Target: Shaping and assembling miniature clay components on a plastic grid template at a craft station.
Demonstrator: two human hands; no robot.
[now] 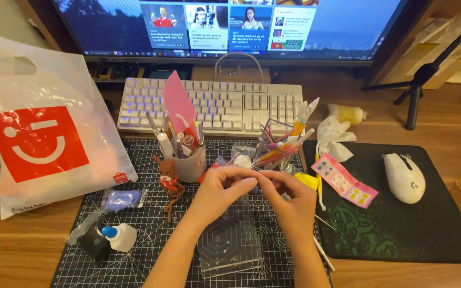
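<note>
My left hand (217, 191) and right hand (289, 196) meet fingertip to fingertip, both pinched on a small piece (254, 185) between them; its shape is too hidden to tell; neither hand is nearer; a clear plate (229, 245) lies just below my wrists; the pen cup (190, 164) stands beyond my left knuckles; the cutting mat (134, 250) lies underneath.

My left hand (217, 193) and right hand (289, 200) meet at frame centre over the cutting mat (134, 266) | clear plates (229, 242) lie below my hands | pen cup (190, 162) just above | keyboard (214, 104) behind it | bag (38, 122) at left | mouse (404, 177) on pad (428, 234) at right | glue bottle (119, 236) lower left
</note>
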